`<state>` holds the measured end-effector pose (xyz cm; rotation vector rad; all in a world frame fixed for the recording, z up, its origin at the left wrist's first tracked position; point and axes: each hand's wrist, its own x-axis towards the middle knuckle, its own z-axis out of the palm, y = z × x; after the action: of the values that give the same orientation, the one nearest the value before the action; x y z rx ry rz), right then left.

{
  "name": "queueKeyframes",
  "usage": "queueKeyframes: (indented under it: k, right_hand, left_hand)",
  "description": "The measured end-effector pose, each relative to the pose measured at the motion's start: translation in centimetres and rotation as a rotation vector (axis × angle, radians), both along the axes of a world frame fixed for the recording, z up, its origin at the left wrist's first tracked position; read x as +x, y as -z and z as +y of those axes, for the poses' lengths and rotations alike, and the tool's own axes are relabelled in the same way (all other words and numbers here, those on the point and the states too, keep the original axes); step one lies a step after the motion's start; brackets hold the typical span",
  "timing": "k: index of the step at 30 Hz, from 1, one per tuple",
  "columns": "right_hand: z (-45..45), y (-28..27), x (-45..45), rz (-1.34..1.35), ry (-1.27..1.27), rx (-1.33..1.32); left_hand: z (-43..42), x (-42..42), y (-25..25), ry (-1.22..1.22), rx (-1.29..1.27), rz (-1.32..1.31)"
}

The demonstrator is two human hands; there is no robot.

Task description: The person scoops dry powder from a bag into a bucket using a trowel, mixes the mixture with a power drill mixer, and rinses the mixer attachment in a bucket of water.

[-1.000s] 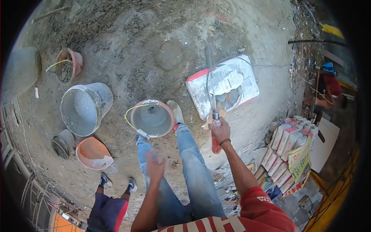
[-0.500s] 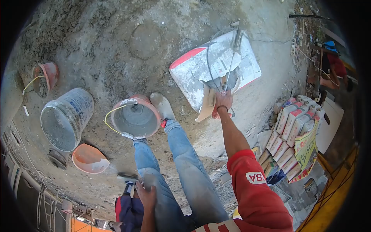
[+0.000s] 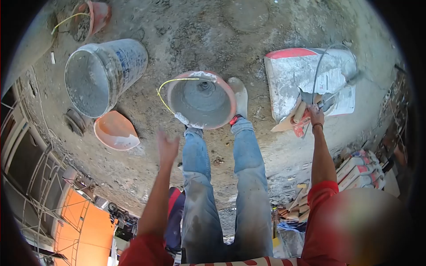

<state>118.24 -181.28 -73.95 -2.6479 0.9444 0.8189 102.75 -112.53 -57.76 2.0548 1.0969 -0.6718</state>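
My right hand (image 3: 316, 115) is closed around a red-handled tool (image 3: 301, 123) at the torn opening of a white and red bag (image 3: 293, 71). The tool's far end is blurred. A dark thin loop arches over the bag. In the air in front of my left knee is my left hand (image 3: 167, 148), fingers partly spread, holding nothing. An orange-rimmed bucket (image 3: 228, 95) with grey wet mix inside stands at my feet, its yellow handle hanging to the left side.
A large grey bucket (image 3: 128, 60) lies tipped at the left, above a broken orange container (image 3: 113, 128). Another bucket (image 3: 101, 17) is at the top left. Stacked bags (image 3: 361, 170) are at the right. Part of a person's dark clothing (image 3: 174, 213) shows beside my left leg.
The view has swung, so the buckets and bag sit higher and further right than half a second ago. My right hand has stayed at the bag with the tool. My left hand is raised further forward.
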Motion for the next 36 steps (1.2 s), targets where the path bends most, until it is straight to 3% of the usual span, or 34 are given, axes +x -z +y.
queueKeyframes:
  k: [1,2,4,5,7,10,12,14,15,17,18,20,21,23,25,26,27,28,30,31,32,33,34,36]
  right_hand:
    - [-0.3,-1.0,0.2,0.08,0.039,0.109]
    - [-0.6,-1.7,-0.6,0.079,0.025,0.106]
    - [-0.8,-2.7,-1.8,-0.025,0.195,0.488]
    - [0.2,-4.3,-1.4,-0.029,0.178,0.493]
    - [3.4,-7.6,0.3,0.149,0.637,0.465]
    - [3.6,-5.9,-0.3,0.086,0.725,0.412]
    - [3.0,-3.1,-1.9,-0.019,0.683,0.339]
    - [1.9,-0.1,-3.4,-0.304,0.492,0.474]
    - [2.1,0.0,-3.4,-0.305,0.502,0.471]
    - [2.4,-0.4,-2.8,-0.31,0.212,0.464]
    - [1.7,-0.2,-3.1,-0.312,0.215,0.463]
    - [0.9,0.2,-2.5,-0.228,-0.102,0.342]
    - [3.0,-1.5,-1.4,-0.238,-0.105,0.35]
    - [8.1,-8.0,0.6,-0.082,-0.036,0.001]
    - [7.9,-9.1,-1.7,-0.239,-0.255,-0.014]
    - [8.6,-10.6,-2.1,-0.004,-0.281,-0.028]
    - [8.9,-11.5,-3.8,-0.009,-0.291,0.137]
    - [9.7,-10.5,-6.6,-0.392,-0.446,0.163]
    - [17.3,-20.8,-4.7,-0.196,-0.447,0.34]
    - [19.9,-23.8,-4.3,-0.286,-0.556,0.535]
    - [22.3,-25.3,-4.8,-0.282,-0.45,0.618]
    - [26.3,-31.7,-2.9,-0.154,-0.372,0.703]
    - [29.2,-35.2,-2.2,-0.08,-0.264,0.832]
    - [33.8,-40.7,-0.8,0.065,-0.218,1.032]
  left_hand:
    - [0.5,3.8,1.5,0.238,0.209,0.028]
    - [1.7,6.3,4.0,0.253,0.244,-0.066]
    - [4.0,9.3,9.0,0.345,0.374,-0.315]
    - [4.1,10.6,9.2,0.33,0.382,-0.319]
    - [3.2,14.2,7.4,-0.02,0.144,-0.05]
    - [1.5,13.9,4.7,-0.057,0.346,-0.164]
    - [1.0,11.4,3.5,-0.089,0.256,-0.252]
    - [0.3,9.7,1.6,-0.107,0.162,-0.34]
    - [-0.4,9.3,0.0,-0.103,0.063,-0.308]
    - [-2.1,8.3,-2.1,-0.093,-0.04,-0.275]
    - [-3.0,7.8,-2.9,-0.066,-0.142,-0.279]
    - [-4.7,7.7,-4.1,-0.038,-0.235,-0.294]
    - [-5.6,7.8,-4.5,0.079,-0.288,-0.267]
    - [-7.2,7.8,-5.0,0.188,-0.331,-0.255]
    - [-8.6,8.5,-4.9,0.223,-0.368,-0.178]
    - [-9.1,10.0,-6.6,0.232,-0.323,-0.096]
    - [-9.4,11.4,-8.7,0.234,-0.271,-0.023]
    - [-9.5,10.9,-8.5,0.228,-0.175,-0.029]
    - [-10.0,10.1,-7.4,0.17,-0.083,-0.013]
    - [-10.8,10.7,-8.5,0.101,-0.097,-0.099]
    - [-12.2,10.9,-9.2,0.104,-0.036,-0.125]
    - [-13.0,12.4,-12.0,0.057,-0.067,-0.03]
    - [-13.7,13.4,-16.2,0.003,-0.107,0.078]
    - [-13.6,14.6,-23.8,-0.126,-0.188,0.049]
